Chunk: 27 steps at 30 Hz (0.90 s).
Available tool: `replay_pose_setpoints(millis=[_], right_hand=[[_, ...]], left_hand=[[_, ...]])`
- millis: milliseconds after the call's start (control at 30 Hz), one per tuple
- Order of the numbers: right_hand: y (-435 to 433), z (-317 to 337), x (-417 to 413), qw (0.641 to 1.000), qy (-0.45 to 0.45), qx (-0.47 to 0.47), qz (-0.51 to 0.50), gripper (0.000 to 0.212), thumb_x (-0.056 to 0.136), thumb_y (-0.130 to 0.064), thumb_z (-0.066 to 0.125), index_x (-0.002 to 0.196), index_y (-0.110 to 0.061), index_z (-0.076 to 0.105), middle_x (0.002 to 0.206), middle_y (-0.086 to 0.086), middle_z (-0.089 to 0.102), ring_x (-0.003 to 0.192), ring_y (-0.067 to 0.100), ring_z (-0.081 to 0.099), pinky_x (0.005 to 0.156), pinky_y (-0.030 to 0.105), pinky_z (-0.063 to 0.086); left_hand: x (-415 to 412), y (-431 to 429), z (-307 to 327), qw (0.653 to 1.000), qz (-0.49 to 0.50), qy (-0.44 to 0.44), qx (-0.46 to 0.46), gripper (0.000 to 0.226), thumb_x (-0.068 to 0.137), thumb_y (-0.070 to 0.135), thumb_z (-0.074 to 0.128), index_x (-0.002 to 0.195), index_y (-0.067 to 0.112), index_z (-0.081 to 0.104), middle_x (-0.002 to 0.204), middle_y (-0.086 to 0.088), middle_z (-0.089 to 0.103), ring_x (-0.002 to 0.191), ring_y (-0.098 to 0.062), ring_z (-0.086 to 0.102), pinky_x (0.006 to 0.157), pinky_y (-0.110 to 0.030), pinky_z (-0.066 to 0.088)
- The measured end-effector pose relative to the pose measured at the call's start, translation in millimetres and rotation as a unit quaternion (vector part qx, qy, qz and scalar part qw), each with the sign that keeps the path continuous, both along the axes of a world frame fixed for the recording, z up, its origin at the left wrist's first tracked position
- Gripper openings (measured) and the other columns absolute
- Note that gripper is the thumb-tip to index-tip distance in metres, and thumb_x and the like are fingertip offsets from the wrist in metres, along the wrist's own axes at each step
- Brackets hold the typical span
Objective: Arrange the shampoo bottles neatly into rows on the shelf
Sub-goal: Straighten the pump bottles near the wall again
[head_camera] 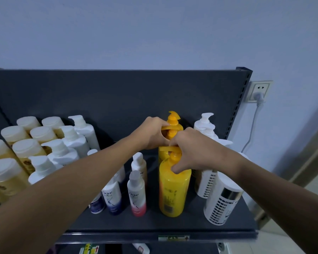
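Note:
Three yellow pump bottles stand in a line front to back on the dark shelf (154, 224). My left hand (151, 133) is closed around the pump neck of the middle yellow bottle (170, 134). My right hand (193, 151) grips the pump of the front yellow bottle (173, 191). The rear yellow bottle (173, 119) stands against the back panel, partly hidden by my hands. Small Dove bottles (137, 193) stand left of the yellow line, and white pump bottles (221, 200) stand to its right.
Amber bottles with clear caps (28, 149) and white pump bottles (62, 151) fill the shelf's left side in rows. The back panel (117, 96) rises behind. A wall socket (259, 92) with a plug and cable is right of the shelf upright.

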State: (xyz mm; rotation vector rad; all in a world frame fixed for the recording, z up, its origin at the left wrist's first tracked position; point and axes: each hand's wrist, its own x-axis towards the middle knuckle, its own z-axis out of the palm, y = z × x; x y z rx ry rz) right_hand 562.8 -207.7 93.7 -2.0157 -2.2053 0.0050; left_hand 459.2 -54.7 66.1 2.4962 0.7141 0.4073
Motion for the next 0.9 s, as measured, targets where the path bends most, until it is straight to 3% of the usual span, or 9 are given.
replay_pose_setpoints(millis=[133,367,500,600,667,767,900], right_hand=[[-2.4,1.6,-1.6,1.000,0.004,-0.004,0.003,0.049,0.063,-0.034,0.086,0.057,-0.012,0.042,0.053,-0.001,0.024,0.046,0.017,0.023,0.045,0.028,0.022],[-5.3,-1.1,-1.4,1.000,0.008,-0.004,-0.006,0.041,0.067,-0.035,0.086,0.063,-0.008,0.055,0.054,-0.001,0.029,0.047,0.016,0.030,0.045,0.026,0.024],[-8.4,4.1,0.5,1.000,0.000,-0.023,-0.010,0.041,0.073,-0.045,0.085,0.094,-0.013,0.072,0.069,-0.003,0.053,0.066,0.016,0.053,0.051,0.024,0.036],[-16.7,19.8,13.0,0.998,0.026,-0.052,-0.031,0.061,0.072,-0.053,0.087,0.119,-0.019,0.071,0.099,-0.007,0.072,0.087,0.008,0.065,0.071,0.027,0.057],[-29.4,35.1,27.2,0.997,0.026,-0.059,-0.047,0.060,0.071,-0.053,0.088,0.119,-0.020,0.072,0.104,-0.009,0.075,0.093,0.006,0.069,0.083,0.032,0.060],[-53.0,54.2,51.6,0.992,-0.016,-0.083,-0.091,0.046,0.074,-0.049,0.085,0.110,-0.022,0.075,0.094,-0.010,0.076,0.088,0.005,0.070,0.084,0.032,0.059],[-80.1,56.3,75.2,0.982,-0.031,-0.124,-0.138,0.038,0.079,-0.047,0.080,0.109,-0.024,0.077,0.094,-0.012,0.076,0.089,0.005,0.068,0.084,0.031,0.058]], left_hand=[[0.2,-2.0,-1.0,1.000,-0.001,-0.007,-0.014,0.050,0.065,0.045,0.073,0.079,-0.002,0.065,0.064,-0.001,0.055,0.060,-0.013,0.043,0.055,-0.031,0.042],[1.9,-3.1,-2.1,1.000,-0.002,-0.001,-0.006,0.037,0.077,0.028,0.080,0.080,-0.004,0.063,0.066,-0.002,0.054,0.061,-0.013,0.042,0.054,-0.030,0.040],[4.7,-3.1,4.3,0.999,-0.004,0.041,0.022,0.032,0.078,0.032,0.081,0.082,0.005,0.065,0.071,-0.002,0.059,0.064,-0.012,0.049,0.057,-0.029,0.044],[7.4,-5.6,12.7,0.997,-0.010,0.069,0.040,0.053,0.076,0.048,0.084,0.121,0.023,0.069,0.109,0.003,0.070,0.097,-0.013,0.064,0.080,-0.033,0.058],[10.3,-13.0,23.0,0.998,-0.018,0.042,0.044,0.066,0.078,0.048,0.085,0.136,0.028,0.063,0.128,0.007,0.067,0.117,-0.011,0.062,0.097,-0.033,0.055],[21.9,-32.9,42.5,0.997,-0.047,0.005,0.056,0.057,0.085,0.041,0.081,0.136,0.025,0.063,0.127,0.008,0.070,0.118,-0.009,0.064,0.099,-0.028,0.052],[49.4,-66.5,57.5,0.995,-0.087,0.006,0.051,0.045,0.085,0.039,0.082,0.126,0.024,0.071,0.108,0.011,0.074,0.100,-0.004,0.069,0.094,-0.030,0.057]])
